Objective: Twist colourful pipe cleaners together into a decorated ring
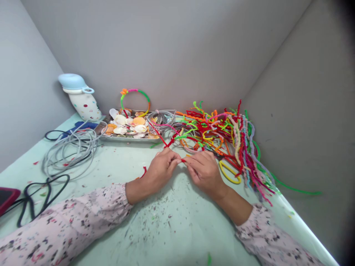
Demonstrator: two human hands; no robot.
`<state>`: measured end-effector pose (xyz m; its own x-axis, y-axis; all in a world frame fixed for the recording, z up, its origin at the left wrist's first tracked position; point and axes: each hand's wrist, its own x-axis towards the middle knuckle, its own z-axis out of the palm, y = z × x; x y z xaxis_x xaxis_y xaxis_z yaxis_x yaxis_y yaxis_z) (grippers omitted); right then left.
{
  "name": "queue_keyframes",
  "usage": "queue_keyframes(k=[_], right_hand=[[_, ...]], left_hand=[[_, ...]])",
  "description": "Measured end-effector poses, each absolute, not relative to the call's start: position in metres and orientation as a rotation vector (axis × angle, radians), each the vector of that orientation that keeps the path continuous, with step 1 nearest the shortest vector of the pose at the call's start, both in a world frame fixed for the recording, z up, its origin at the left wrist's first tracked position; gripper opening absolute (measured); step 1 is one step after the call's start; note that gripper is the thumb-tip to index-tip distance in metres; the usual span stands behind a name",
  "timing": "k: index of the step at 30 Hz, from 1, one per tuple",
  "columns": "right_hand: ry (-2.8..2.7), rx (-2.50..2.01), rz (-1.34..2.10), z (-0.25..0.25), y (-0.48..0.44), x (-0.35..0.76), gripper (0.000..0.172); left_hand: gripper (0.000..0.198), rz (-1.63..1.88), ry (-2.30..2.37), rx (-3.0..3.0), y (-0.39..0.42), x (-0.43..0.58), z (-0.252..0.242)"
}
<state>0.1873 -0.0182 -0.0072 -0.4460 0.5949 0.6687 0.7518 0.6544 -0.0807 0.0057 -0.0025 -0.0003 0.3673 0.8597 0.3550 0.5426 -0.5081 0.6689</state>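
Observation:
My left hand (163, 167) and my right hand (205, 170) meet over the middle of the table, each with thumb and forefinger pinched. A red pipe cleaner (183, 160) runs between the two pinches, and both hands grip it. More red stems rise beyond my left hand, and a red and green stem arcs over to my right hand; whether they form one piece I cannot tell. Beside my left wrist a short red end (144, 171) sticks out. A big pile of coloured pipe cleaners (219, 129) lies just past my right hand.
A metal tray (130, 139) of seashells (138, 122) stands at the back, with a multicoloured ring (149, 98) upright on it. Left are a white bottle (84, 105), coiled grey wire (59, 155) and a black cable (33, 207). Yellow-handled scissors (229, 173) lie right. The table's edge (307, 225) slopes along the right.

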Motion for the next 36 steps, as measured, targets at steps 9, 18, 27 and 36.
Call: queue_keyframes(k=[9,18,27,36], right_hand=[[-2.202,-1.032,-0.321,-0.0075,-0.0183,0.1883,0.017],[-2.193,-1.034,-0.333,-0.0079,-0.0184,0.1883,0.018],[-2.196,-1.034,-0.32,-0.0065,-0.0193,0.1869,0.018],[-1.965,-1.121,-0.226,-0.0091,-0.0175,0.1895,0.017]], left_hand=[[0.018,0.95,1.202,2.225,-0.0019,0.0044,-0.0011],[0.017,0.975,1.222,2.194,-0.0048,0.0052,0.0011],[0.014,0.989,1.242,2.201,-0.007,0.0058,0.0008],[0.033,1.262,1.25,1.737,-0.0028,0.0059,-0.0044]])
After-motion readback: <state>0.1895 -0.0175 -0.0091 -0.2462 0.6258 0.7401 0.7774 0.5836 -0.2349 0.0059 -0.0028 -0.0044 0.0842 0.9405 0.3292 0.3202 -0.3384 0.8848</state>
